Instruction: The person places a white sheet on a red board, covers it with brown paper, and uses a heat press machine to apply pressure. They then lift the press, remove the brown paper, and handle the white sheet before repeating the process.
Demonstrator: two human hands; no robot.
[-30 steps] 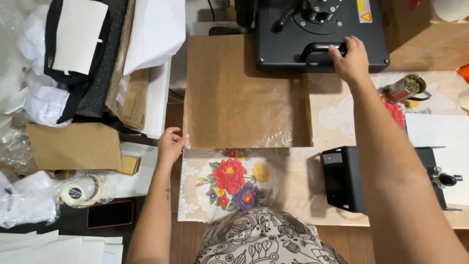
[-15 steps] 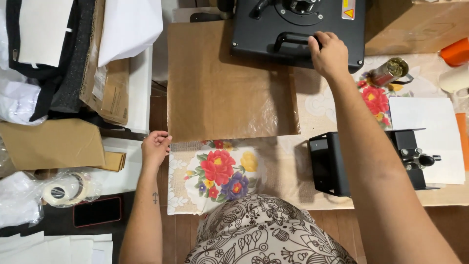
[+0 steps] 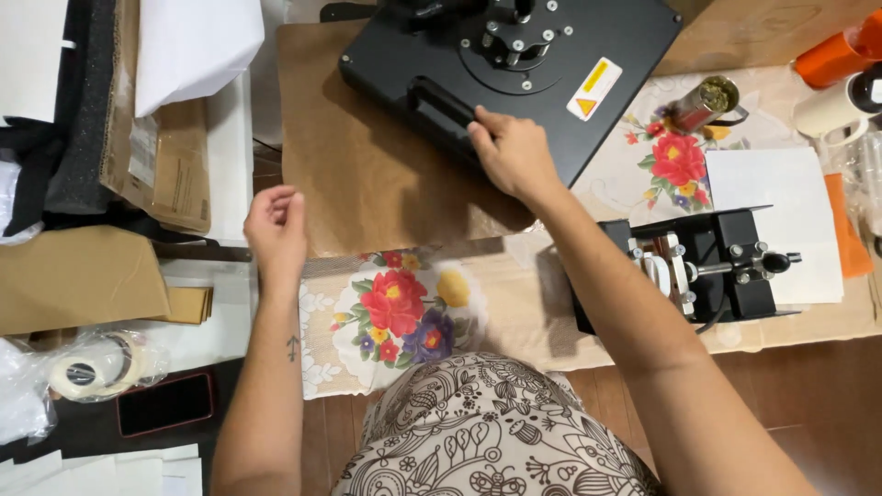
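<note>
So the right hand [image 3: 513,152] is clamped on the front handle bar of the flat black metal heat press plate [image 3: 514,69], which sits up and away from the body with its long side running diagonally over the brown kraft paper sheet [image 3: 367,174]. The left hand [image 3: 276,230] is loosely curled, gripping nothing, just at that sheet's left edge, so the right is clearly nearer the press.
</note>
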